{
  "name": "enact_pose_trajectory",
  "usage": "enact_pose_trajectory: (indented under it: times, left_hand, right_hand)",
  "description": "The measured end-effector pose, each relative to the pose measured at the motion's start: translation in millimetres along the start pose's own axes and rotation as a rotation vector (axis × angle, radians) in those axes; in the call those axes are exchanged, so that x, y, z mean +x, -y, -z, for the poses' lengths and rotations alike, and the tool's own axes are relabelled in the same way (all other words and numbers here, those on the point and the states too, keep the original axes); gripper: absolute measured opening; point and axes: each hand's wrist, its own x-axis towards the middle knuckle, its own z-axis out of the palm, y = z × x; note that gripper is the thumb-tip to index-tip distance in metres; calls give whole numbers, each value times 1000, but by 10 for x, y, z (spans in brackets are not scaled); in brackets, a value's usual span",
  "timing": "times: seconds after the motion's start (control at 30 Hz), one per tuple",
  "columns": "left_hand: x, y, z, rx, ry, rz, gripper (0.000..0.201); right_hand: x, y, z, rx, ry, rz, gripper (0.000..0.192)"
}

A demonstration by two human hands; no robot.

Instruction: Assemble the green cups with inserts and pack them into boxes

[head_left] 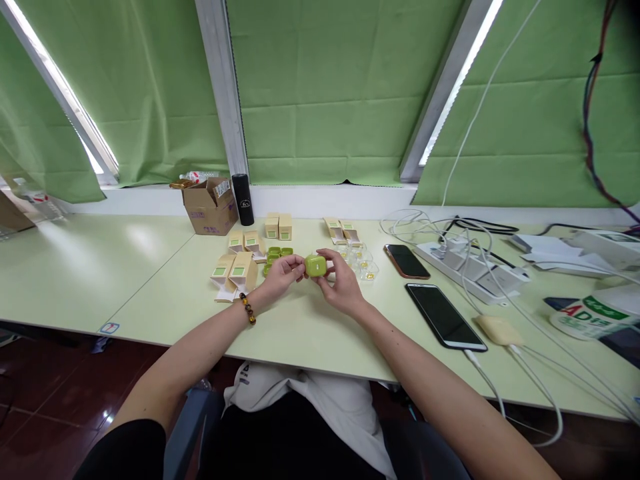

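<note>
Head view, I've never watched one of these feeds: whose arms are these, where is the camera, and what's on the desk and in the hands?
There is one picture, from a camera on the person's head looking down, so both arms are theirs. The left hand, with a bead bracelet, and the right hand together hold a small green case above the pale desk. Behind it lie small tan boxes, more green pieces and a cardboard box. To the right are two phones and a power strip with white cables.
</note>
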Motion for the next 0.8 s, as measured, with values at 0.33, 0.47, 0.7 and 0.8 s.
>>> enact_pose_trajectory:
  times: [0.33, 0.47, 0.7, 0.8]
  left_hand:
    - [-24, -39, -24, -240, 41, 122, 47]
    - [-7, 60, 11, -11, 26, 25, 43]
    - [-83, -28, 100, 851, -82, -447, 55]
    - [-93, -61, 125, 1027, -22, -490, 53]
  right_hand:
    - [22, 117, 10, 192, -44, 11, 41]
    - [23, 143, 15, 266, -67, -34, 39]
    - [44, 104, 17, 359, -60, -153, 42]
    - [43, 87, 5, 334, -54, -158, 40]
